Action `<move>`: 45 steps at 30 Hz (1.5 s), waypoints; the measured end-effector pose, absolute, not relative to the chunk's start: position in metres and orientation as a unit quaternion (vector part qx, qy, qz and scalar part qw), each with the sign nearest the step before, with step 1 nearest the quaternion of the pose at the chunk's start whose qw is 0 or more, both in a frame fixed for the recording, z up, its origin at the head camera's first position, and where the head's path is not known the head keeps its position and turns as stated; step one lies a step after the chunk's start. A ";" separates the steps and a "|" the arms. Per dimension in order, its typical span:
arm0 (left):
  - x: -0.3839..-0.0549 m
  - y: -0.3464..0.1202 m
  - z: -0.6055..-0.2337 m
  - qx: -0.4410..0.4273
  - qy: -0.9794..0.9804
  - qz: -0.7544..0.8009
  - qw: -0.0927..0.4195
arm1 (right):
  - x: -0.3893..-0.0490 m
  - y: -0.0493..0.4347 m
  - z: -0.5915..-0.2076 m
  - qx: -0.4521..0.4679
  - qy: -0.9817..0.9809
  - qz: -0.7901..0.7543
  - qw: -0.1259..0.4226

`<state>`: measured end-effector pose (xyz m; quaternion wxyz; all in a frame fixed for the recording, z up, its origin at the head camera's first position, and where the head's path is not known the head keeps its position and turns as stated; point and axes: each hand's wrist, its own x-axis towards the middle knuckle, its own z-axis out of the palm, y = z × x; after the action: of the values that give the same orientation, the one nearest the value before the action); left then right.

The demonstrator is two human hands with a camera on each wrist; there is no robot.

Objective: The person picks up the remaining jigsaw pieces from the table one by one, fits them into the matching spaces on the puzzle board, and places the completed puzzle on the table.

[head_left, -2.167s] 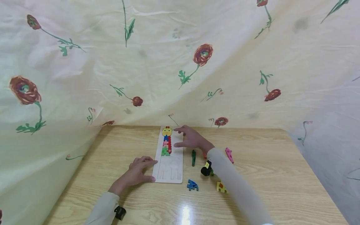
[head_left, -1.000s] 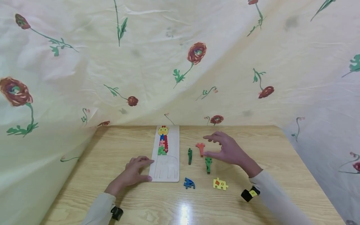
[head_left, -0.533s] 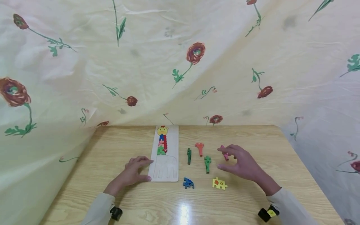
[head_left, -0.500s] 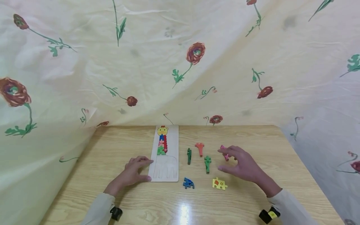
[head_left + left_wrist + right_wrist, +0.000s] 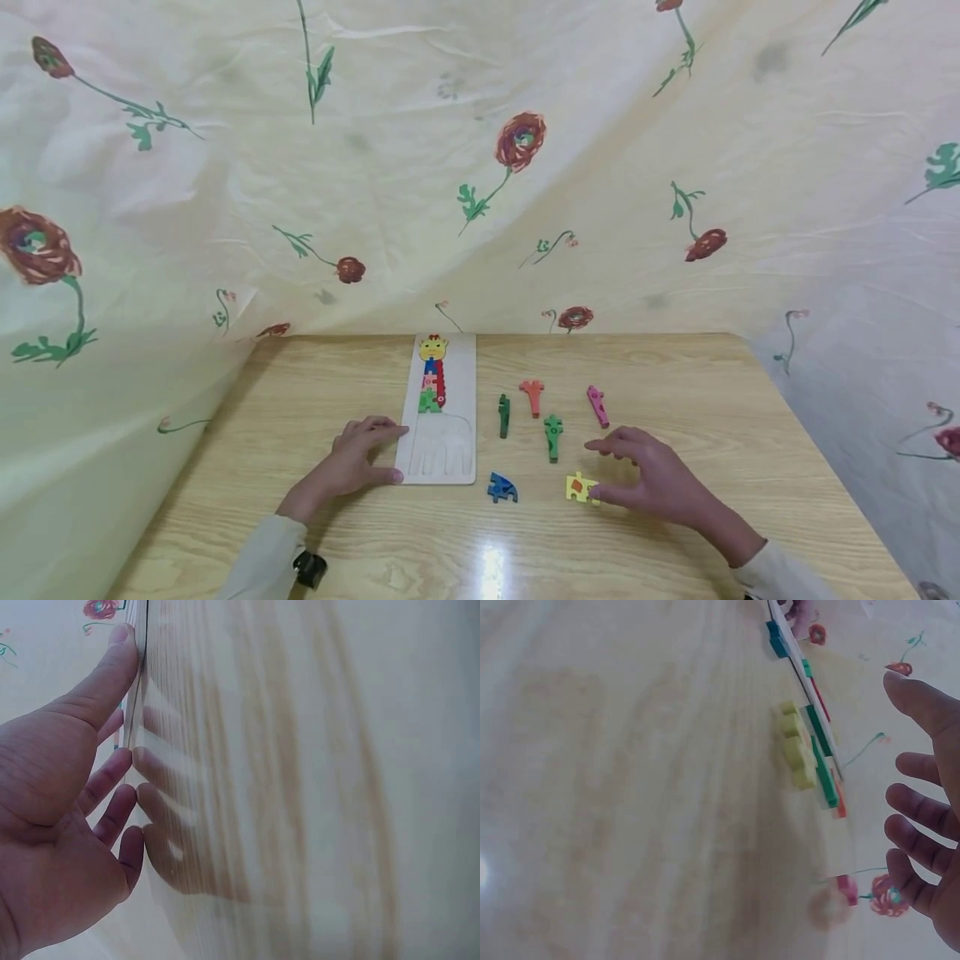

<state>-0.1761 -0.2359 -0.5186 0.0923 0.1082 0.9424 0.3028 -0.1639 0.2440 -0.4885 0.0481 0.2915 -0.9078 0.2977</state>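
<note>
A white puzzle board (image 5: 461, 375) lies on the table, with a giraffe's yellow head (image 5: 432, 348) and its blue, pink, green and red neck pieces set in the upper part. The lower part shows bare leg-shaped recesses. My left hand (image 5: 363, 457) rests at the board's left edge, thumb and fingertips touching it. Over the yellow puzzle piece (image 5: 578, 487) hovers my right hand (image 5: 656, 479), fingers spread and holding nothing; its thumb overlaps that piece in the head view. In the right wrist view the yellow piece (image 5: 798, 754) shows apart from the fingers.
Loose pieces lie right of the board: dark green (image 5: 504, 416), orange (image 5: 532, 397), light green (image 5: 553, 437) and pink (image 5: 597, 406). A blue piece (image 5: 502, 487) is near the board's lower right corner. Flower-patterned cloth (image 5: 420, 208) hangs behind the table.
My right hand has left the board, moved right past the loose pieces to the pink one, then come down toward the yellow piece. My left hand stays at the board's edge.
</note>
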 end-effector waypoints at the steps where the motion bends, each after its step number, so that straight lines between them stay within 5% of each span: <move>1: -0.176 -0.236 -0.518 0.108 0.943 0.301 0.092 | -0.163 0.244 -0.490 0.291 -0.909 0.295 0.045; 45: -0.172 -0.236 -0.514 0.117 0.937 0.318 0.090 | -0.151 0.246 -0.520 0.279 -0.915 0.292 -0.017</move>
<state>-0.1725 -0.2365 -0.5137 0.0901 0.1167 0.9366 0.3178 -0.1515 0.2461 -0.5204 -0.0166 0.2790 -0.9147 0.2919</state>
